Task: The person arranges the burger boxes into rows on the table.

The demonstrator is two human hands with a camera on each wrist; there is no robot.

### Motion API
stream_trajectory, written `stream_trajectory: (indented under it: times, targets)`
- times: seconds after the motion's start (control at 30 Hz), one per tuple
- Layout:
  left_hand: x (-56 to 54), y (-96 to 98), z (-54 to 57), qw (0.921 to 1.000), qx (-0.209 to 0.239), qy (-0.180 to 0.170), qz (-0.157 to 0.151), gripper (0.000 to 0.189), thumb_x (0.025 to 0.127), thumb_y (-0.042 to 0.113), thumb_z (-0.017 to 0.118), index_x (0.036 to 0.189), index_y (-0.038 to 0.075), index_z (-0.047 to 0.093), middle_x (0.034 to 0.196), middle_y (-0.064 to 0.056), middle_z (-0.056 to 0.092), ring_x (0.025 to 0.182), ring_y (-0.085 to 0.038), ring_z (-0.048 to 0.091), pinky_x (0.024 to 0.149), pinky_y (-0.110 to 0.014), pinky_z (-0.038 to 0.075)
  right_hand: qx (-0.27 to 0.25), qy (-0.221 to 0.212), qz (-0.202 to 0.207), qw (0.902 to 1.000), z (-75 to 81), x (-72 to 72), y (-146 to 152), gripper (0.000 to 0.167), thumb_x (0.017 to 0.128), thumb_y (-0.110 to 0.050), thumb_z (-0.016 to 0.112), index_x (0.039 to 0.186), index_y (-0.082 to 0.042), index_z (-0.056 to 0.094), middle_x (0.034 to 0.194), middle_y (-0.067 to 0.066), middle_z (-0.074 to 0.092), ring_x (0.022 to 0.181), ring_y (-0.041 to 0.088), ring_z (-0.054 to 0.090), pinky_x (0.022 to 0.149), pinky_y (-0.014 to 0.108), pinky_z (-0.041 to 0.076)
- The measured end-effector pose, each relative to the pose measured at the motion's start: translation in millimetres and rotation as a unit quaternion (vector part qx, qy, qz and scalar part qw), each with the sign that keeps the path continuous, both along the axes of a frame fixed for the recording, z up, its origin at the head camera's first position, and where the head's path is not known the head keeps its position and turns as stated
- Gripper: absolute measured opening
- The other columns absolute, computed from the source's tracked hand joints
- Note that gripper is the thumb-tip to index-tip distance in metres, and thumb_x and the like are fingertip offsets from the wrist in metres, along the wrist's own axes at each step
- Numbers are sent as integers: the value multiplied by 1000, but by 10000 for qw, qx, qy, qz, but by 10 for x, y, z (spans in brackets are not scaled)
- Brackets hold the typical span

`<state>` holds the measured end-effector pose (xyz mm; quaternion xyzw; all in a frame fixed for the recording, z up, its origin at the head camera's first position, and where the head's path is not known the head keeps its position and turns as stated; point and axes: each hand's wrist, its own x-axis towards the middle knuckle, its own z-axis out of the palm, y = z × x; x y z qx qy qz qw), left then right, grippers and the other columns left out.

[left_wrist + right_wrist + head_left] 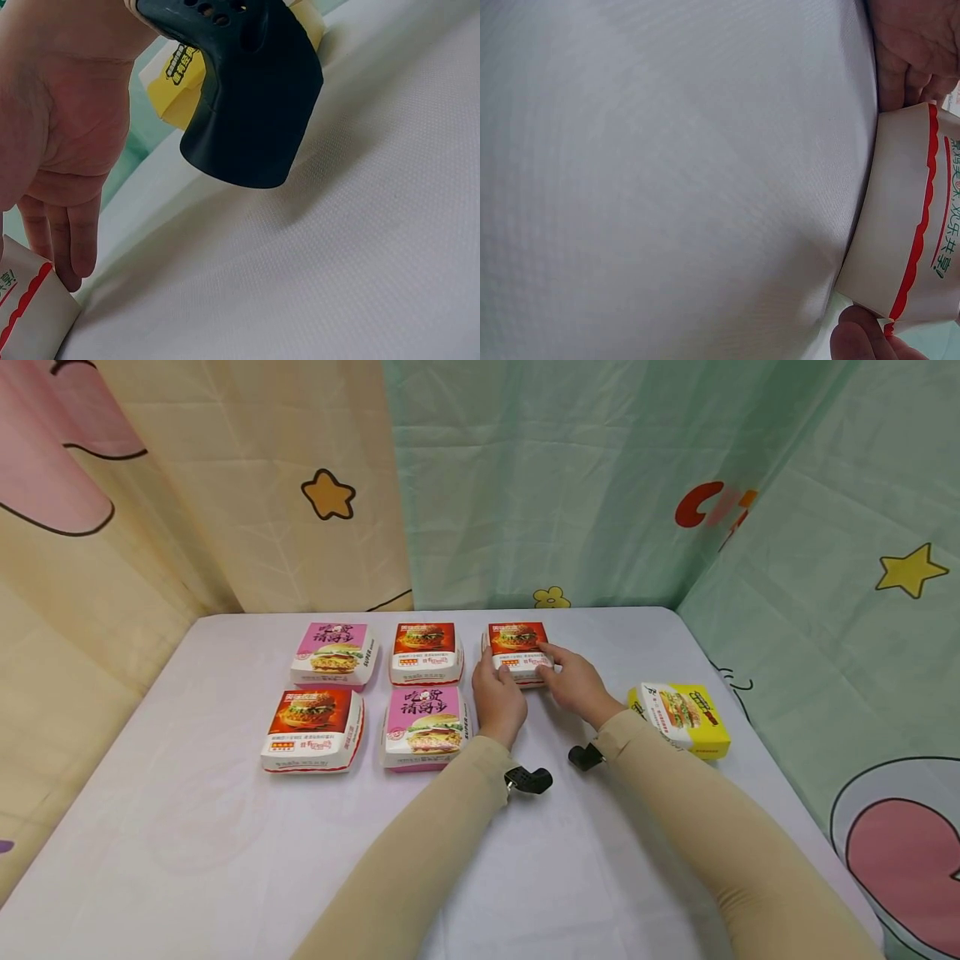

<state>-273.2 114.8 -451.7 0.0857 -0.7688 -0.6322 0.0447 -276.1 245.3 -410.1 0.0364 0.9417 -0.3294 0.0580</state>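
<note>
Both hands hold a red-and-white burger box (517, 637) at the back of the table, right of the middle. My left hand (498, 703) grips its left side, thumb at the front. The right hand (579, 687) grips the right side, its thumb near the front corner and its fingers farther back. In the left wrist view, the right hand's fingers (82, 232) lie against the box's white wall (45, 315). A scalloped red edge runs along the burger box (892, 217) in the right wrist view, where right fingertips (851, 341) touch a corner.
Left of the hands stand a red burger box (427, 652), a pink one (333, 653), another red one (315, 731) and another pink one (426, 727). A yellow burger box (682, 718) lies angled by the right forearm. Curtains surround the white table (187, 860).
</note>
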Motion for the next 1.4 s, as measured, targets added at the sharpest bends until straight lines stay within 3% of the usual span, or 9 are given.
stream_trajectory:
  times: [0.27, 0.63, 0.87, 1.4]
  targets:
    - [-21, 4, -26, 10000, 5, 47, 43, 55, 114, 20, 42, 167, 17, 29, 169, -10, 37, 158, -23, 33, 130, -40, 29, -2, 25, 18, 10000, -8, -4, 8, 59, 110, -32, 54, 166, -23, 36, 165, 16, 44, 132, 33, 50, 101, 48, 49]
    - [-24, 3, -30, 10000, -26, 37, 71, 54, 114, 21, 42, 167, 16, 31, 168, -10, 38, 157, -22, 35, 129, -40, 30, -72, 14, -27, 10000, -8, -5, 1, 60, 110, -32, 55, 166, -23, 36, 166, 15, 43, 134, 33, 49, 103, 49, 48]
    - [-23, 5, -34, 10000, 58, 20, 34, 56, 114, 21, 43, 167, 17, 29, 168, -9, 37, 157, -21, 33, 129, -40, 31, -126, -22, -52, 9999, -9, -7, 1, 60, 110, -33, 55, 166, -25, 36, 164, 15, 45, 128, 33, 50, 93, 44, 49]
    - [-25, 6, -18, 9999, 7, 42, 91, 54, 114, 22, 42, 166, 16, 32, 168, -10, 39, 156, -22, 36, 129, -40, 31, -167, -18, -117, 9998, -16, -13, -23, 60, 110, -31, 55, 166, -23, 35, 166, 14, 43, 134, 32, 49, 104, 49, 47]
